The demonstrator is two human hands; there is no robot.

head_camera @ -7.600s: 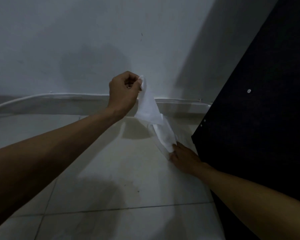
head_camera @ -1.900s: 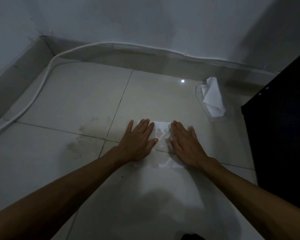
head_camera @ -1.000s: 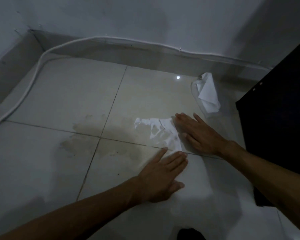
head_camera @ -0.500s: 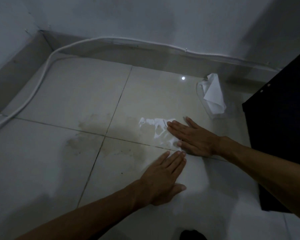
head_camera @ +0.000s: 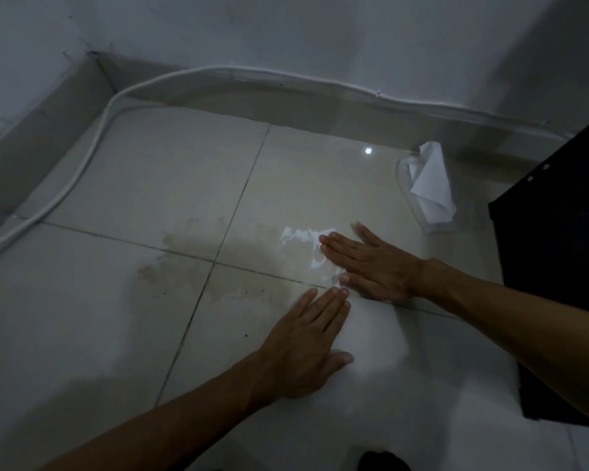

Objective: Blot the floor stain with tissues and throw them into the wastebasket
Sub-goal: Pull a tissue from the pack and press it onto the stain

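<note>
Pressing flat with straight fingers, the right hand (head_camera: 374,263) lies on the wet, torn white tissue (head_camera: 306,237) over the brownish floor stain (head_camera: 184,246); the left hand (head_camera: 306,345) rests flat, fingers straight, nearer on the pale tiled floor (head_camera: 150,171).

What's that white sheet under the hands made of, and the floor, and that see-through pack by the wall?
The sheet looks like thin tissue paper: soaked, it turns translucent and clings in ragged patches. The floor seems glazed ceramic tile: glossy, mirroring a lamp, with dark grout lines. The pack is probably clear soft plastic film, with a dry white tissue sticking out. Both hands, left and right, lie flat.
</note>
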